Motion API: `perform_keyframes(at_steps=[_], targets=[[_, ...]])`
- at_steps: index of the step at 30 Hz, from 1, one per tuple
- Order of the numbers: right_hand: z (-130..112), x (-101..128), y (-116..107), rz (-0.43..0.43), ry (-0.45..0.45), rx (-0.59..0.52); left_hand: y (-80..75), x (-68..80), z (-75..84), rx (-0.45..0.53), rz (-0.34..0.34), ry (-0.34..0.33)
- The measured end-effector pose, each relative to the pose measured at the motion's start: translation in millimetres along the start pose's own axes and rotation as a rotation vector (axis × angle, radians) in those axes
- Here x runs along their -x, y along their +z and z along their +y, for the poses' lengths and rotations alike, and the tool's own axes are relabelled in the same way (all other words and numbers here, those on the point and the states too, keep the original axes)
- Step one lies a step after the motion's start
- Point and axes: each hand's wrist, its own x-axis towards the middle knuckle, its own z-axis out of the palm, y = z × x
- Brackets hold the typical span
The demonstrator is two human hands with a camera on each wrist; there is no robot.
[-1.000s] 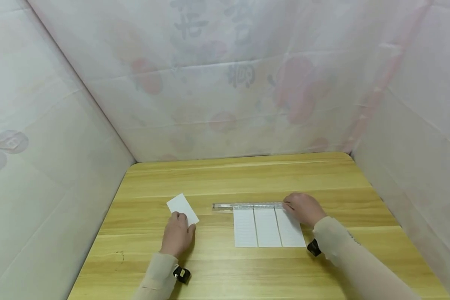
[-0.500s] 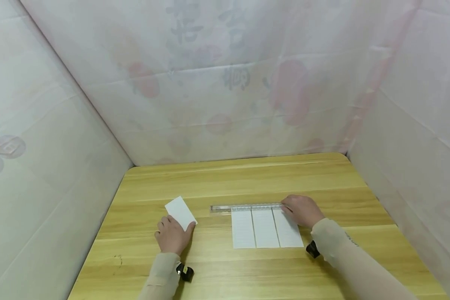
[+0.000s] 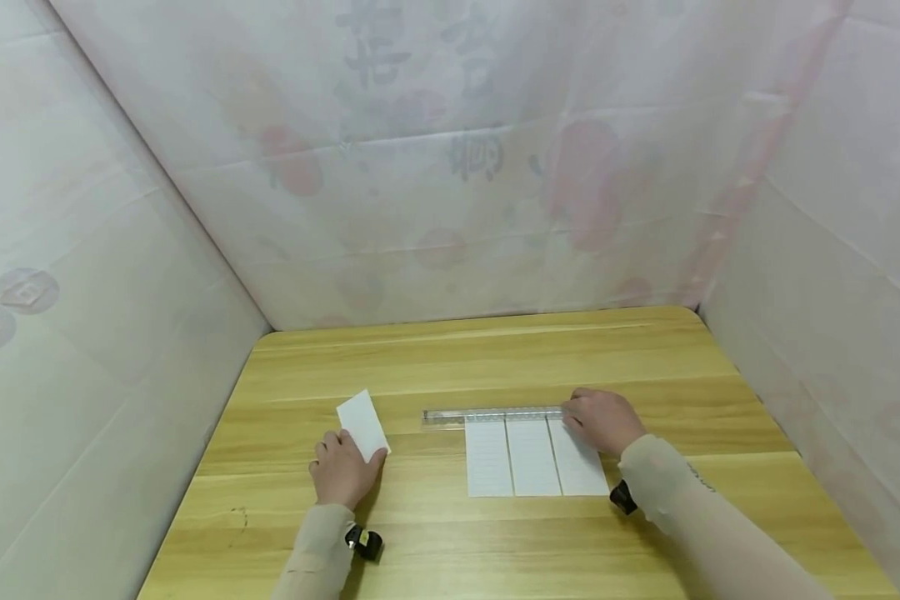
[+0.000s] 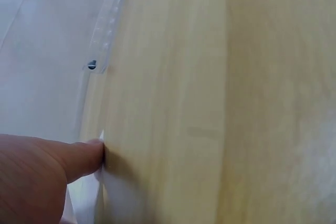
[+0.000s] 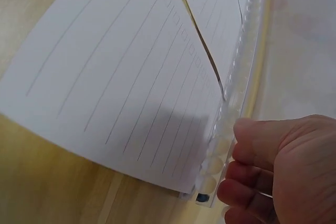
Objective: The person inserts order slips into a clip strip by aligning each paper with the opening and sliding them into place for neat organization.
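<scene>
A small white card [image 3: 362,423] lies tilted on the wooden table [image 3: 450,358], left of centre. My left hand [image 3: 341,471] pinches its near corner with curled fingers; in the left wrist view a fingertip [image 4: 86,156] presses against the card's edge [image 4: 113,195]. A clear plastic ruler [image 3: 491,414] lies crosswise along the far edge of three lined paper strips [image 3: 536,457] set side by side. My right hand [image 3: 603,419] grips the ruler's right end. The right wrist view shows the thumb and fingers [image 5: 262,145] curled at the ruler's end [image 5: 236,103], beside the lined strips [image 5: 126,87].
Pale printed sheeting [image 3: 450,183] walls the table at the back and on both sides. Bare wood lies behind the ruler and along the near edge. A small black device [image 3: 365,542] sits at the left wrist and another [image 3: 621,497] at the right wrist.
The left hand has drawn back slightly and turned the white card so that it stands more lengthwise. The right hand, the ruler and the strips have stayed put.
</scene>
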Motion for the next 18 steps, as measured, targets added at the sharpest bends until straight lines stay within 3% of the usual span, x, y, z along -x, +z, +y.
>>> perform_keyframes(at_steps=[7,18], targets=[[-3.2,0.7,-2.2,-0.019,-0.014,0.048,-5.1,-0.5,-4.0,0.073,-0.030,0.011],[-6.5,-0.6,-5.4,-0.047,-0.012,0.056,-8.0,-2.2,-2.5,0.227,-0.008,0.014]])
